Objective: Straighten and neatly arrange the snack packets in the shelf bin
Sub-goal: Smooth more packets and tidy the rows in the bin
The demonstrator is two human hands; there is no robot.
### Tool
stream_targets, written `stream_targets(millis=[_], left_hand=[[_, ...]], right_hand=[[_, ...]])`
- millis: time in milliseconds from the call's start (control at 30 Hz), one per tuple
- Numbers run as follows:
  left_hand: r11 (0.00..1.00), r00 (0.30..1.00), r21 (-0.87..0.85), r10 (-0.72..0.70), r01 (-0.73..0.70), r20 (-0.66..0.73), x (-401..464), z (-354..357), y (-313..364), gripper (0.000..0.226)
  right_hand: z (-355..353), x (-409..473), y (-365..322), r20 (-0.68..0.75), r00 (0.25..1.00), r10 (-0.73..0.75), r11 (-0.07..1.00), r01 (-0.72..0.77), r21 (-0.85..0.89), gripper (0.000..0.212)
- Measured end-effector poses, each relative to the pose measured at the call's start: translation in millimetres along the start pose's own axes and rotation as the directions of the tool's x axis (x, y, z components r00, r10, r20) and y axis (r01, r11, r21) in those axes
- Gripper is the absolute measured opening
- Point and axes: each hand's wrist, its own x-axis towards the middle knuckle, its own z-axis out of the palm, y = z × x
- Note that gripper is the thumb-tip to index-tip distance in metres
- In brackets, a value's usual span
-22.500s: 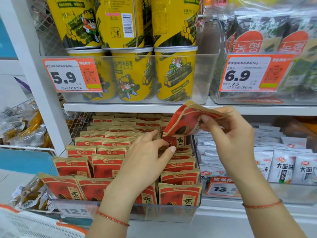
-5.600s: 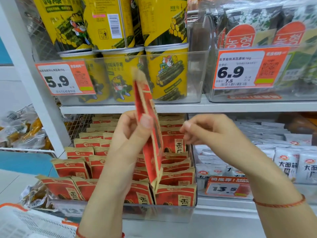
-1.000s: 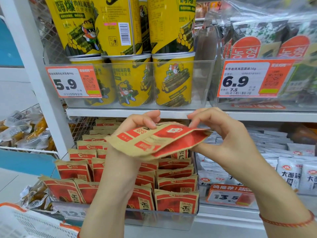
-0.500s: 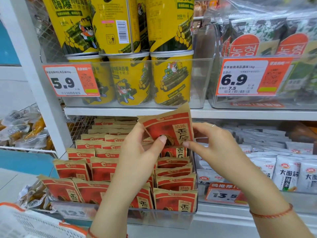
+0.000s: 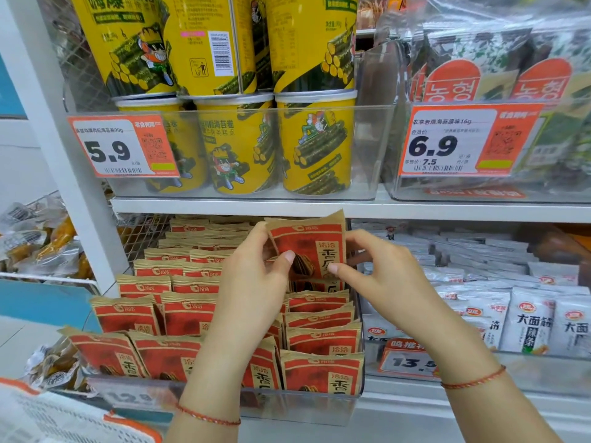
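A clear plastic shelf bin [image 5: 297,407] holds several rows of red-and-brown snack packets [image 5: 188,314] standing upright. Both hands hold one such packet [image 5: 311,243] upright above the back of the right-hand row. My left hand [image 5: 252,282] pinches its left edge with thumb in front. My right hand [image 5: 380,276] pinches its right edge, thumb on the packet's face. The packets in the right row [image 5: 319,340] lean slightly and overlap. The front left packet [image 5: 105,350] tilts to the left.
The shelf above [image 5: 351,207] carries yellow seaweed-roll cans [image 5: 316,148] in a clear bin close over my hands. A neighbouring bin of white packets [image 5: 534,321] stands to the right. A wire basket of bagged snacks [image 5: 38,244] is at left. Orange price tags hang on the bins.
The packet went from lying flat between my hands to standing upright, face toward me, and has lowered slightly toward the back of the right row. Both hands keep hold of it.
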Motion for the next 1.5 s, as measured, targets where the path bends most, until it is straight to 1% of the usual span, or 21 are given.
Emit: stream_targets(millis=[100,200,233,300,333,400,433,500,567,633,700,767,833,933,1033,1133,1267,1367,1433,1500], left_hand=[[0.998,1.000,0.069,-0.009,0.008,0.011,1,4,-2,0.025],[0.994,1.000,0.108,-0.021,0.019,0.011,3,5,-3,0.024],[0.989,1.000,0.145,-0.025,0.023,0.010,3,5,-2,0.022],[0.950,0.999,0.312,-0.024,0.014,0.027,3,7,-1,0.015],[0.913,0.998,0.408,-0.033,0.010,0.051,3,8,0,0.020],[0.842,0.993,0.540,-0.076,0.014,0.092,1,11,2,0.042],[0.826,0.991,0.564,-0.086,0.015,0.100,0,12,3,0.048],[0.809,0.993,0.588,-0.073,0.005,0.092,-4,10,6,0.053],[0.813,0.996,0.582,-0.041,-0.016,0.085,-5,5,9,0.050],[0.823,0.995,0.567,-0.016,-0.044,0.101,-7,-2,11,0.039],[0.812,0.987,0.579,-0.019,-0.077,0.158,-9,-8,13,0.027],[0.791,0.978,0.603,-0.030,-0.105,0.208,-10,-12,12,0.024],[0.774,0.974,0.623,-0.037,-0.113,0.223,-10,-13,11,0.024],[0.760,0.975,0.641,-0.050,-0.104,0.217,-10,-11,9,0.022],[0.771,0.977,0.633,-0.079,-0.065,0.196,-10,-9,7,0.016],[0.778,0.986,0.625,-0.042,-0.068,0.160,-9,-4,5,0.014],[0.821,0.994,0.560,0.081,-0.111,0.079,-11,1,5,0.012],[0.885,0.979,0.443,0.192,-0.144,-0.067,-10,0,6,0.011],[0.927,0.959,0.344,0.222,-0.152,-0.174,-10,-2,6,0.011],[0.947,0.933,0.251,0.264,-0.202,-0.244,-10,-4,9,0.013]], right_hand=[[1,0,1,-0.001,1.000,-0.008,0.999,0.008,-0.033,0.028],[0,-1,1,-0.026,1.000,-0.009,0.999,0.008,-0.043,0.028],[0,-1,1,-0.030,1.000,-0.005,0.999,0.003,-0.045,0.029],[1,0,2,-0.029,1.000,0.011,0.996,-0.013,-0.090,0.032],[1,0,3,-0.029,0.999,0.027,0.992,-0.030,-0.122,0.032],[2,1,5,-0.039,0.997,0.062,0.986,-0.068,-0.153,0.032],[2,2,6,-0.041,0.996,0.075,0.984,-0.081,-0.156,0.032],[3,2,6,-0.040,0.995,0.087,0.983,-0.092,-0.160,0.032],[3,1,5,-0.050,0.995,0.083,0.983,-0.090,-0.159,0.030],[2,0,3,-0.067,0.995,0.071,0.986,-0.080,-0.148,0.024],[-3,-1,0,-0.089,0.995,0.046,0.989,-0.058,-0.135,0.014],[-11,-3,-4,-0.084,0.996,0.025,0.993,-0.034,-0.116,0.007],[-19,-5,-9,-0.016,1.000,0.020,0.996,-0.021,-0.085,0.009],[-24,-7,-11,0.137,0.989,0.059,0.995,-0.047,-0.087,0.010],[-21,-7,-7,0.206,0.975,0.082,0.993,-0.062,-0.105,0.015],[-20,-7,-3,0.211,0.975,0.067,0.997,-0.059,-0.046,0.017],[-25,-7,-1,0.177,0.983,0.045,0.998,-0.052,0.032,0.013],[-29,-7,1,0.139,0.990,0.035,0.997,-0.044,0.067,0.013],[-30,-8,1,0.133,0.991,0.023,0.995,-0.035,0.093,0.014],[-30,-9,-1,0.154,0.988,0.011,0.991,-0.031,0.129,0.018]])
